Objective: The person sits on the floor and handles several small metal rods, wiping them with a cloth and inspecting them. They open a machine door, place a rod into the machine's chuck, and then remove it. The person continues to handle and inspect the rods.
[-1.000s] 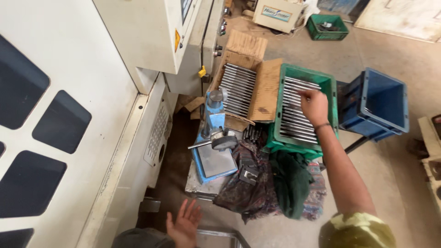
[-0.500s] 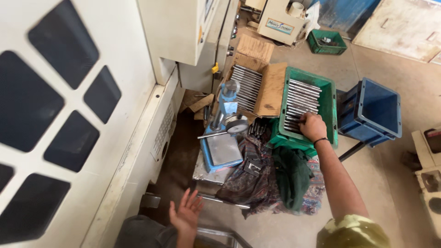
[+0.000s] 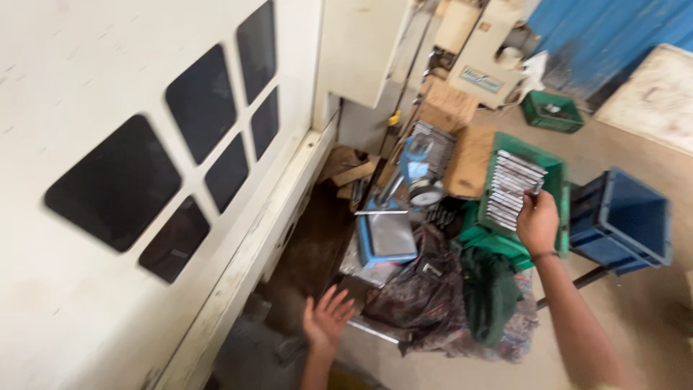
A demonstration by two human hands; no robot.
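My right hand (image 3: 538, 220) reaches into a green crate (image 3: 556, 170) filled with rows of grey metal rods (image 3: 511, 189), its fingers closed on a rod at the near end of the stack. My left hand (image 3: 327, 318) hangs low with fingers spread, holding nothing, just in front of the near edge of a small cluttered table (image 3: 375, 328). A blue dial gauge stand (image 3: 404, 206) sits on that table between my two hands.
A large white machine (image 3: 144, 180) with dark windows fills the left. Dark patterned and green cloths (image 3: 476, 289) drape over the table. A cardboard box of rods (image 3: 455, 141) lies behind, a blue crate (image 3: 624, 217) at right, another green crate (image 3: 552, 112) on the floor beyond.
The view has swung left and tilted, bringing more of the white machine into frame. My right hand has drawn back from mid-crate to the near end of the rods. My left hand stays low and spread.
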